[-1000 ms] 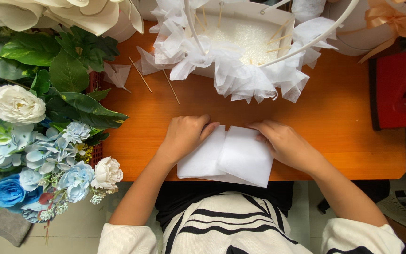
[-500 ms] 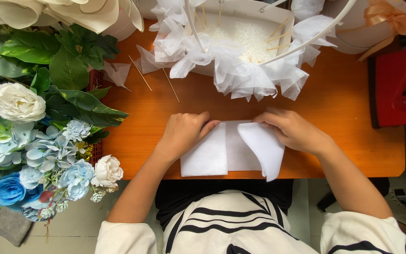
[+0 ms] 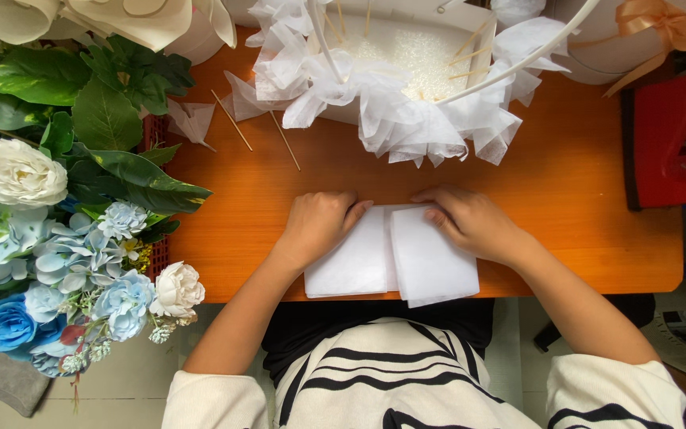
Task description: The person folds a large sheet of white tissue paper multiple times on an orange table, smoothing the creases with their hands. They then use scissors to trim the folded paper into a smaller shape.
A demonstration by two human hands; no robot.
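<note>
At the far left stands a bunch of blue and white flowers point(image 3: 49, 278), untouched; on the orange worktop point(image 3: 581, 199) the left hand point(image 3: 319, 226) lies flat, fingers together, pinning the white tissue sheet point(image 3: 391, 258) at the near edge; the right flap, lifted half a second ago, now lies folded over the middle; the right hand point(image 3: 474, 222) presses it down, holding nothing; the fold looks complete.
</note>
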